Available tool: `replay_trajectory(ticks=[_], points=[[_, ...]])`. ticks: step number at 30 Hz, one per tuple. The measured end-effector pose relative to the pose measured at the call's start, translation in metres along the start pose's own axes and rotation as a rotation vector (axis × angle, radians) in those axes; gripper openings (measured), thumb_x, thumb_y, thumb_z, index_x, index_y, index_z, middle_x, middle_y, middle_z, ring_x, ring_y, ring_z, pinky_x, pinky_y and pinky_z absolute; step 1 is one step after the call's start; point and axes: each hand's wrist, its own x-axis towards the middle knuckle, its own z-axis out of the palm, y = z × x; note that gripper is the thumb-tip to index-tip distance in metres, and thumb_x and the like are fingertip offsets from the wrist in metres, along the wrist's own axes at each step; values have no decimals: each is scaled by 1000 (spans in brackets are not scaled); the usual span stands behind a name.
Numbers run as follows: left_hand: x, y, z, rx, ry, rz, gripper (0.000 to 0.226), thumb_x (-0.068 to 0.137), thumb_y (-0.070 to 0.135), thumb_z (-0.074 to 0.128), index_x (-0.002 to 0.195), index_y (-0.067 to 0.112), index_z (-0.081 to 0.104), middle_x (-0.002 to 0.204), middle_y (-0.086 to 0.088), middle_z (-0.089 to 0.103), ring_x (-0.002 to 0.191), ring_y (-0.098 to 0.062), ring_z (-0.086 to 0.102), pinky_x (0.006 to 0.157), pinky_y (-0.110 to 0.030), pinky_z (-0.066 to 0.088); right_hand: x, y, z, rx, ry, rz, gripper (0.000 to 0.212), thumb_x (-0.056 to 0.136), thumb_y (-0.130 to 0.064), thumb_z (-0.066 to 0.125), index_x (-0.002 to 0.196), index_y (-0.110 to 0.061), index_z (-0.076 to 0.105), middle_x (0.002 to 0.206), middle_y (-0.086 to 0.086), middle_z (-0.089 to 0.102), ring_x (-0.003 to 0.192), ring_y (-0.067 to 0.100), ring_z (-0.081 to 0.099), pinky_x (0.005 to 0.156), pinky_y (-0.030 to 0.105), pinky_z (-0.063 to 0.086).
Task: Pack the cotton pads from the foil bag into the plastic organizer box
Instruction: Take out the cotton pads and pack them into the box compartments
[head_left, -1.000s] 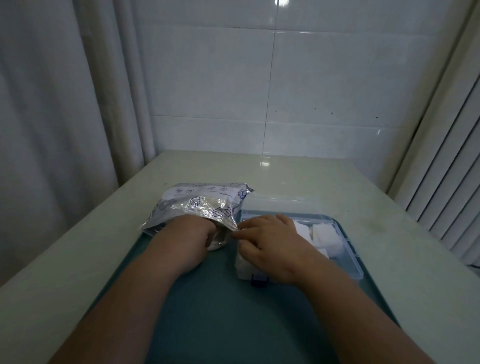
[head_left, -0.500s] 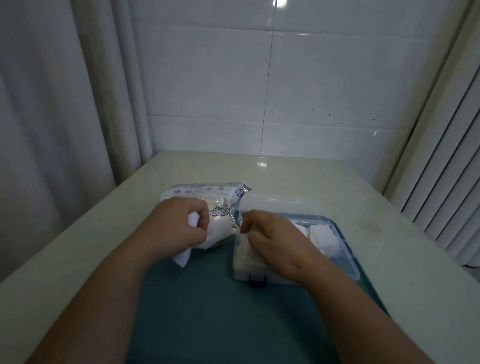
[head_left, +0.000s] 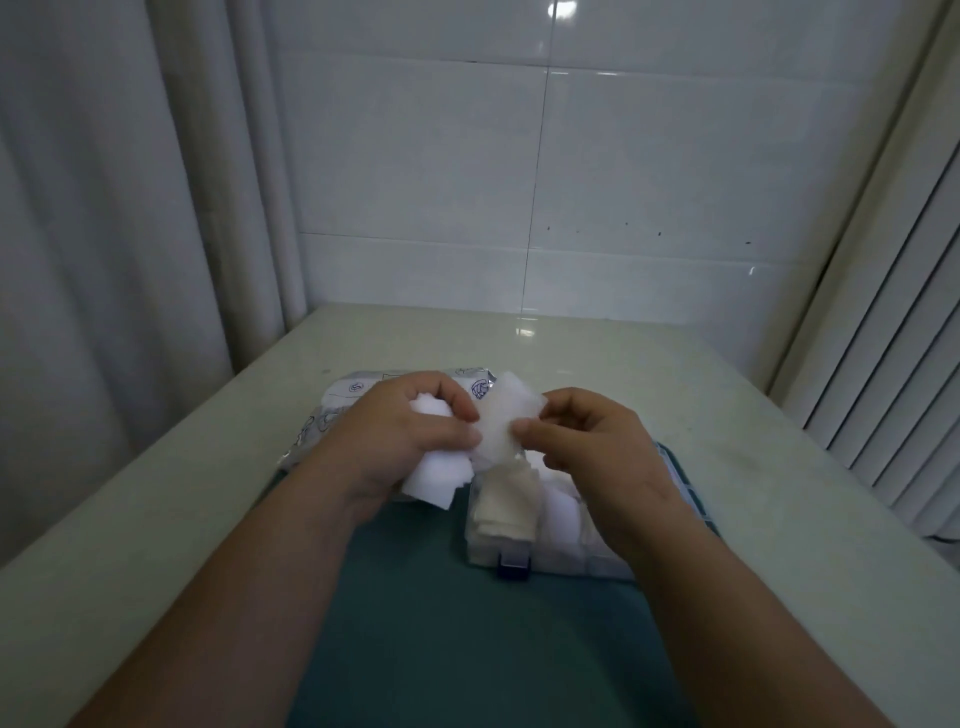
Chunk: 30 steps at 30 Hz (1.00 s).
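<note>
Over the near-left corner of the plastic organizer box, both hands meet, raised a little above the teal mat. Left hand: fingers curled round a small stack of white cotton pads, its lower edge hanging out below the palm. Right hand: thumb and forefinger pinch the right edge of a single pad, which the left thumb also touches. It reads as one pad being peeled off the stack. Foil bag lies flat on the pale surface behind the left hand, largely hidden by it; how much it holds cannot be told. Box sits on the mat, its dark latch on the front wall facing the viewer. Leftmost compartment holds a leaning batch of cream-looking pads. Beside it on the right lie white pads. Anything further right is behind the right wrist and unreadable. Judged progress: well under way, with at least two compartments stocked, though whether either is full is unclear. Left to do, as far as shown: separate and seat the pads now in hand, fill whatever compartments are short, and empty the bag if more remains inside. Thin pads likely cling together, so peeling them singly looks slow.
</note>
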Motion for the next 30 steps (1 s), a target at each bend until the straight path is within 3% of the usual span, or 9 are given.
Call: replay_trajectory(ticks=[3, 6, 8, 11, 13, 16, 21, 27, 30], points=[[4, 5, 9, -248, -10, -114, 9, 83, 4, 68, 79, 11, 64, 75, -9, 69, 60, -21, 66, 52, -30, 55, 2, 0, -6, 82, 45, 53, 4, 83, -4, 64, 86, -7, 66, 80, 4, 69, 71, 10, 63, 69, 30, 51], [15, 6, 19, -549, 82, -224, 7, 86, -2, 55, 81, 0, 60, 74, -17, 69, 62, -24, 67, 57, -31, 58, 4, -1, -10, 180, 105, 81, 6, 86, -2, 58, 86, -6, 61, 86, 7, 65, 81, 22, 62, 71, 33, 54], [21, 2, 24, -612, 139, -252, 12, 81, -4, 48, 76, -2, 58, 72, -18, 66, 62, -25, 65, 60, -30, 58, 4, -2, -11, 238, 126, 91, 9, 88, -1, 55, 84, -9, 59, 88, 8, 63, 85, 25, 63, 71, 32, 56], [24, -10, 30, -606, 208, -223, 20, 75, -5, 41, 69, 2, 60, 80, -17, 62, 71, -27, 59, 63, -32, 50, 3, -3, -11, 269, 114, 102, 13, 90, -2, 53, 88, -11, 62, 92, 8, 65, 87, 26, 63, 65, 31, 54], [24, -17, 32, -587, 244, -175, 27, 77, -9, 40, 82, 5, 63, 93, -17, 60, 83, -28, 58, 63, -31, 49, 3, -1, -12, 247, 96, 98, 14, 91, -4, 55, 94, -13, 65, 96, 7, 67, 89, 25, 64, 63, 28, 53], [22, -22, 33, -467, 225, -88, 39, 83, -14, 50, 103, 15, 65, 113, -16, 62, 98, -31, 62, 80, -43, 54, 2, -2, -11, 243, 50, 53, 15, 91, -6, 59, 101, -11, 69, 93, 5, 71, 82, 19, 68, 62, 22, 52], [12, -21, 37, -296, 285, 24, 41, 83, -7, 67, 107, 26, 65, 108, -6, 65, 98, -24, 66, 85, -42, 58, 0, -2, -9, 158, 87, -19, 11, 85, -12, 70, 97, -11, 72, 89, 3, 73, 82, 18, 70, 66, 25, 58], [9, -17, 40, -426, 246, 18, 35, 84, -10, 62, 106, 17, 64, 104, -10, 68, 93, -24, 68, 85, -44, 58, 1, 6, -2, -106, 151, -119, 6, 84, -22, 72, 88, -23, 69, 82, -6, 71, 75, 8, 67, 60, 17, 54], [9, -17, 43, -497, 209, 10, 34, 84, -10, 62, 109, 14, 63, 107, -14, 67, 93, -25, 69, 78, -38, 59, 3, 10, 1, -269, 153, -121, 6, 86, -30, 69, 88, -33, 63, 85, -13, 66, 79, 7, 64, 66, 25, 58]])
